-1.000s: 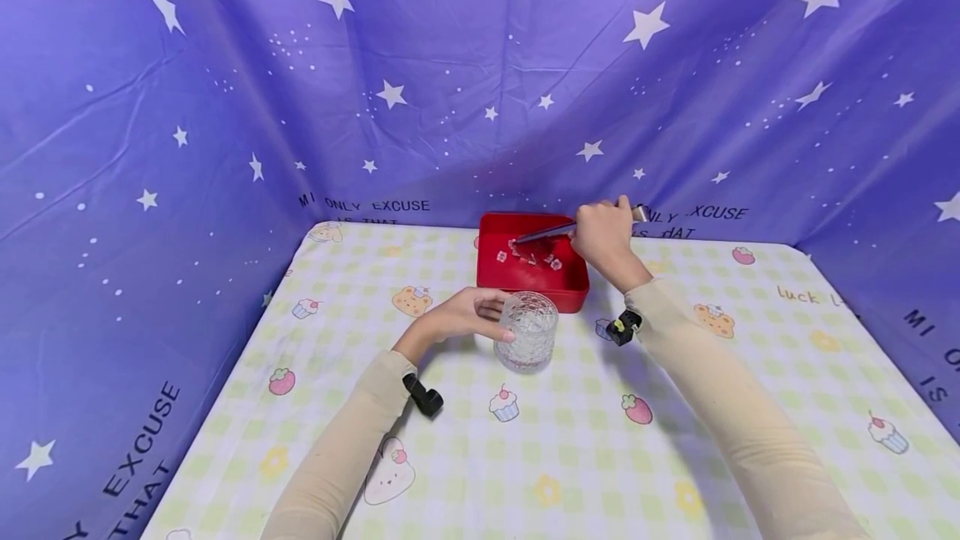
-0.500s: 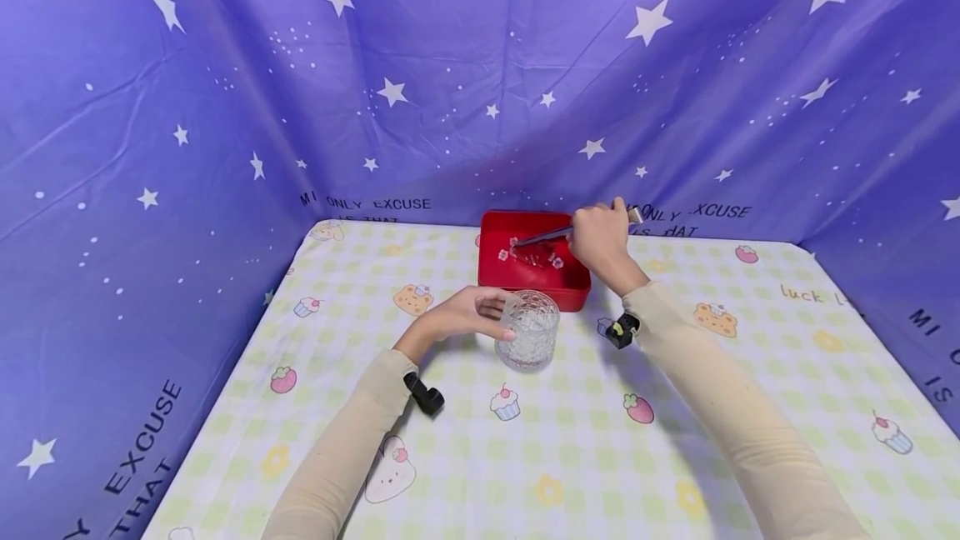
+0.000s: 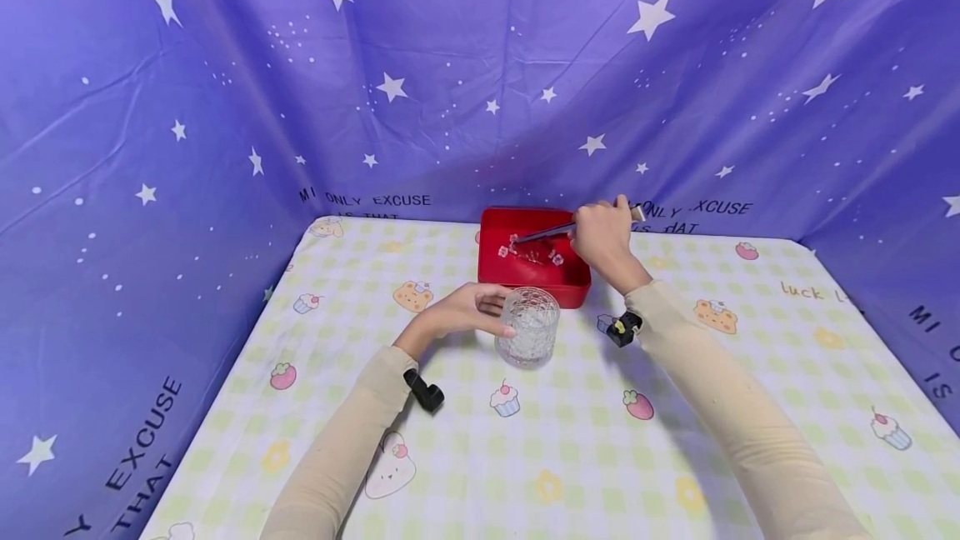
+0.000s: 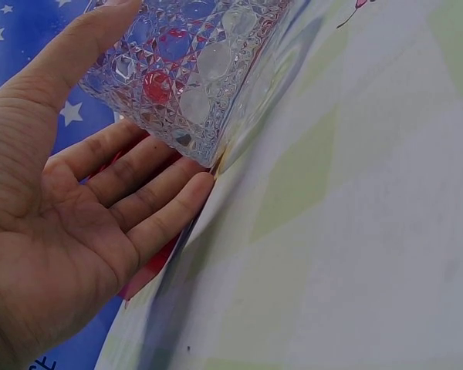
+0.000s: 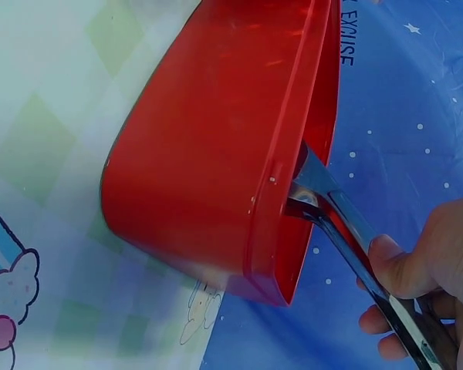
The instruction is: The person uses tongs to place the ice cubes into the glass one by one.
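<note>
My left hand [image 3: 467, 312] holds a clear cut-glass tumbler [image 3: 529, 338] upright on the tablecloth, thumb on its near side. In the left wrist view the thumb lies against the patterned glass wall [image 4: 187, 69], and the other fingers reach behind and under it. My right hand [image 3: 604, 238] grips metal tongs [image 3: 546, 232] by their arms. Their tips reach down into a red rectangular box [image 3: 534, 280], among several small clear pieces [image 3: 557, 258]. In the right wrist view the box's side wall hides the tong tips, and both tong arms [image 5: 343, 223] show.
A checked tablecloth [image 3: 585, 440] with cupcake, bear and strawberry prints covers the table. The box stands at the back edge, close to a purple star-patterned curtain [image 3: 450, 65] that also rises on the left and right. The tumbler stands just in front of the box.
The head view has shifted slightly. Both hands, the tumbler and the box keep nearly the same places; the tong tips stay low among the clear pieces at the box's left part.
</note>
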{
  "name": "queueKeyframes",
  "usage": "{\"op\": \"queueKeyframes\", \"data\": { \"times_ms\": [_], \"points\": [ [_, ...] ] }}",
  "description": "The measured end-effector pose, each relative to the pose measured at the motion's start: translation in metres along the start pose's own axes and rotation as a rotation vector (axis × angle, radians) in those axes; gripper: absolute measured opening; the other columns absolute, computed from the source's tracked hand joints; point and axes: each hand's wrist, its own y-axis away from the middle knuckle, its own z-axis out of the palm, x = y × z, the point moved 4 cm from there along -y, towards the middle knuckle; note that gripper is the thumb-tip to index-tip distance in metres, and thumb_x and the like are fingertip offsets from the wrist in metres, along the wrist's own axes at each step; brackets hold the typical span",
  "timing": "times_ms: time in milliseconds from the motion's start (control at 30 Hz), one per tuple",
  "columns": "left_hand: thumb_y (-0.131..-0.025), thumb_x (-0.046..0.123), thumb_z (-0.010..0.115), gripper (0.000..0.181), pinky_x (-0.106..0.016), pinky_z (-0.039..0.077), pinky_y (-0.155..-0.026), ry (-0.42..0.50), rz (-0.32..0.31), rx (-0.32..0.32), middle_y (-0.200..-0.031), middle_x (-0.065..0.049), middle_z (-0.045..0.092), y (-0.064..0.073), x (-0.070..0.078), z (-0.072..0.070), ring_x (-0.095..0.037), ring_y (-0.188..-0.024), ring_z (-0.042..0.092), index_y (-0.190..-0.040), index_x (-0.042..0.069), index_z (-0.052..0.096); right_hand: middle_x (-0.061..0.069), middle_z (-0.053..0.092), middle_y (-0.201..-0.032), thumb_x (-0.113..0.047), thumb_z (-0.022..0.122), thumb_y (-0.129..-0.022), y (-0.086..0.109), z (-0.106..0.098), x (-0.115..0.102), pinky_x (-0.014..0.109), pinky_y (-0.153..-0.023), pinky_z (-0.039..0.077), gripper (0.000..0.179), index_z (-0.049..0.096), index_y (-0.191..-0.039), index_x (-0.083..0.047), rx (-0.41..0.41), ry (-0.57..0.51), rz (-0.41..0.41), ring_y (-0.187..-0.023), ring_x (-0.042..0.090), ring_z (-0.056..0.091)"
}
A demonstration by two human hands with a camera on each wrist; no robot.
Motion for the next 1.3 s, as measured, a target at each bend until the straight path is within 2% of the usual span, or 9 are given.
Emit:
{"op": "queueKeyframes", "data": {
  "times_ms": [433, 700, 933, 1300],
  "points": [
    [-0.085, 0.012, 0.081, 0.061, -0.034, 0.049, -0.112, 0.013, -0.01, 0.007, -0.136, -0.012, 0.063, 0.0, 0.0, 0.001, -0.024, -0.126, 0.059, -0.141, 0.006, 0.058, 0.013, 0.07, -0.07, -0.015, 0.071, -0.082, 0.003, -0.003, 0.005, 0.051, -0.083, 0.04, 0.012, 0.074, -0.074, -0.008, 0.036, -0.002, 0.027, -0.071, 0.032, 0.059],
    [-0.085, 0.012, 0.081, 0.062, -0.035, 0.049, -0.111, 0.013, -0.003, 0.009, -0.135, -0.011, 0.064, 0.002, 0.001, 0.0, -0.023, -0.125, 0.059, -0.142, 0.008, 0.058, 0.015, 0.074, -0.077, -0.015, 0.067, -0.084, 0.003, -0.008, 0.016, 0.053, -0.088, 0.037, 0.016, 0.082, -0.09, -0.011, -0.011, -0.068, 0.086, -0.078, 0.035, 0.064],
    [-0.085, 0.013, 0.081, 0.064, -0.035, 0.049, -0.112, 0.006, -0.005, 0.007, -0.139, -0.011, 0.062, 0.002, 0.001, 0.0, -0.024, -0.127, 0.058, -0.144, 0.008, 0.057, 0.019, 0.076, -0.089, -0.017, 0.069, -0.086, 0.008, -0.007, 0.029, 0.055, -0.089, 0.035, 0.021, 0.081, -0.102, -0.009, -0.064, -0.148, 0.165, -0.086, 0.04, 0.068],
    [-0.085, 0.013, 0.081, 0.065, -0.035, 0.049, -0.112, -0.002, -0.014, 0.006, -0.139, -0.012, 0.061, 0.001, -0.001, -0.001, -0.025, -0.127, 0.058, -0.144, 0.006, 0.056, 0.019, 0.077, -0.102, -0.021, 0.071, -0.09, 0.018, -0.003, 0.05, 0.056, -0.091, 0.038, 0.024, 0.08, -0.107, -0.006, -0.139, -0.284, 0.266, -0.094, 0.042, 0.066]
  ]
}}
